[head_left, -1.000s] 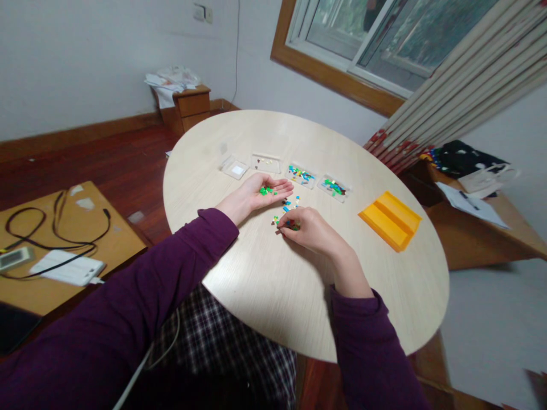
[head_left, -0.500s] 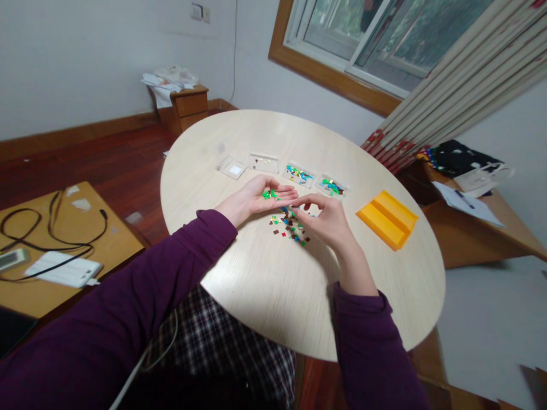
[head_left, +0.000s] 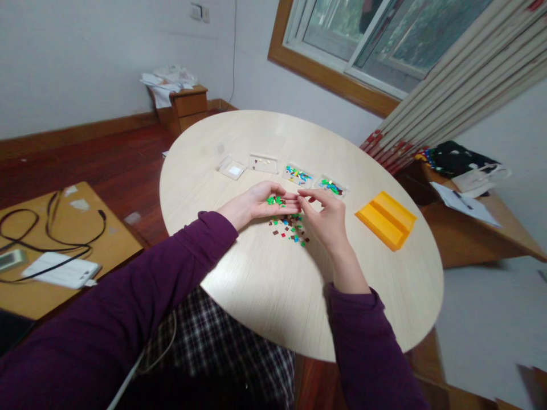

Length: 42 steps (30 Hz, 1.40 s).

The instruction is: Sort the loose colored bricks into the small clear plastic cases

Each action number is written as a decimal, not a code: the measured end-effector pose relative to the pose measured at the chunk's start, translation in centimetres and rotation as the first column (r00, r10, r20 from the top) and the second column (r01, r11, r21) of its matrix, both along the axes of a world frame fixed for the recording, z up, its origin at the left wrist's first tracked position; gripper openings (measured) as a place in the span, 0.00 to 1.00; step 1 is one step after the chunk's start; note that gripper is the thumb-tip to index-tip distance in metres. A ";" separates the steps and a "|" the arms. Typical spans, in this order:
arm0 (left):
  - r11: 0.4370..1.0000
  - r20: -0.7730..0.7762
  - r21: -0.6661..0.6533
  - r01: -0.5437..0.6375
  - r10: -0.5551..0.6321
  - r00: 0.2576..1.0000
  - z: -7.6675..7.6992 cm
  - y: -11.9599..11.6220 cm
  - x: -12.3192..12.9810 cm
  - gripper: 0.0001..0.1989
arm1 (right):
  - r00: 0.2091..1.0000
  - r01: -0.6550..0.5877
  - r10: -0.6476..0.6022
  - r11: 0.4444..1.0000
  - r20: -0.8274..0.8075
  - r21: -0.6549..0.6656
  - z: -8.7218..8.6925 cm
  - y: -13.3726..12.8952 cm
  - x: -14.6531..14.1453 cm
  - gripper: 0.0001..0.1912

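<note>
My left hand point(head_left: 260, 206) is turned palm up over the table, its fingers stretched toward the right. A small heap of shiny green flakes, like sequins point(head_left: 274, 200), rests in its palm. At the left fingertips, my right hand point(head_left: 327, 216) has thumb and index finger pinched together; whatever is between them is too small to make out. Just below the hands lies a loose scatter of tiny square pieces point(head_left: 290, 229) in brown, green, blue, red and gold. The left hand and fingers partly cover this pile.
Beyond the hands stand several clear shallow boxes: one with blue and green pieces point(head_left: 299, 175), another with mostly green ones point(head_left: 331, 185), one with a few pieces point(head_left: 263, 163) and one with a white square point(head_left: 233, 169). A yellow two-part tray point(head_left: 387, 220) lies right on the round table point(head_left: 265, 290).
The left hand has shifted slightly right and down, over the upper part of the pile. The right hand has risen from the pile to the left fingertips.
</note>
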<state>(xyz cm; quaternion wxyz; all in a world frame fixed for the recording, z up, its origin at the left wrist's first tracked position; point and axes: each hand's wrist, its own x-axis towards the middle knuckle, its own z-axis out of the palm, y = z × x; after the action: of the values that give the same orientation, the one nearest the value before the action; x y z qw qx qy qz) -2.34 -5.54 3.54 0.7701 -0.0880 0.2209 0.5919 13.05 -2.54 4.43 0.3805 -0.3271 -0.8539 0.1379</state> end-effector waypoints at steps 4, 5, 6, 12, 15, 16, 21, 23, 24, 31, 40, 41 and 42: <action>0.997 -0.086 -0.069 0.039 -0.045 0.995 0.1 0.4 -0.6 0.22 | 1.000 0.030 -0.031 0.999 -0.005 -0.041 0.4 0.3 0.4 0.09; 0.997 -0.093 -0.077 -0.010 0.003 0.996 0.1 0.5 -0.7 0.21 | 0.999 0.021 -0.019 0.997 0.032 -0.079 0.5 0.4 0.6 0.08; 0.995 -0.095 -0.079 -0.066 0.058 0.994 0.1 0.6 -0.9 0.20 | 0.996 0.006 0.005 0.992 0.086 -0.125 0.4 0.5 0.7 0.08; 0.971 -0.072 -0.083 -0.224 0.218 0.973 0.0 0.8 -1.4 0.17 | 0.923 -0.007 0.187 0.882 0.336 -0.471 -0.6 0.7 1.2 0.07; 0.969 -0.070 -0.094 -0.230 0.224 0.972 0.1 0.7 -1.4 0.16 | 0.915 -0.026 0.233 0.849 0.329 -0.527 -0.8 0.6 1.2 0.09; 0.968 -0.069 -0.097 -0.232 0.226 0.972 0.1 0.7 -1.4 0.16 | 0.917 -0.034 0.236 0.850 0.322 -0.526 -0.8 0.6 1.2 0.10; 0.964 -0.041 -0.114 -0.240 0.236 0.971 0.1 0.8 -1.4 0.16 | 0.906 -0.100 0.286 0.860 0.311 -0.500 -0.8 0.7 1.2 0.09; 0.961 -0.021 -0.122 -0.249 0.249 0.968 0.1 0.8 -1.4 0.16 | 0.894 -0.114 0.308 0.858 0.325 -0.500 -0.8 0.7 1.3 0.09; 0.958 -0.012 -0.127 -0.255 0.256 0.967 0.1 0.8 -1.4 0.16 | 0.890 -0.113 0.312 0.857 0.332 -0.503 -0.8 0.7 1.2 0.09; 0.955 -0.002 -0.138 -0.262 0.264 0.965 -0.1 0.9 -1.4 0.15 | 0.880 -0.096 0.311 0.858 0.360 -0.505 -0.6 0.5 1.0 0.07; 0.965 -0.082 -0.108 -0.238 0.230 0.970 -0.2 0.9 -1.4 0.16 | 0.846 -0.116 0.332 0.878 0.416 -0.465 0.1 -0.1 0.8 0.07; 0.966 -0.092 -0.107 -0.234 0.225 0.970 -0.1 0.8 -1.4 0.16 | 0.847 -0.111 0.330 0.877 0.418 -0.467 0.1 -0.1 0.8 0.07; 0.967 -0.101 -0.105 -0.232 0.222 0.970 -0.1 0.8 -1.4 0.16 | 0.851 -0.105 0.326 0.874 0.412 -0.474 0.1 -0.2 0.8 0.07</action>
<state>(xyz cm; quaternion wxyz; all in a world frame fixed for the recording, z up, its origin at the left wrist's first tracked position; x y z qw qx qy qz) -3.76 -4.71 3.43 0.6804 -0.1308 0.2772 0.6657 13.86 -2.70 4.56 0.0559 -0.3268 -0.9002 0.2822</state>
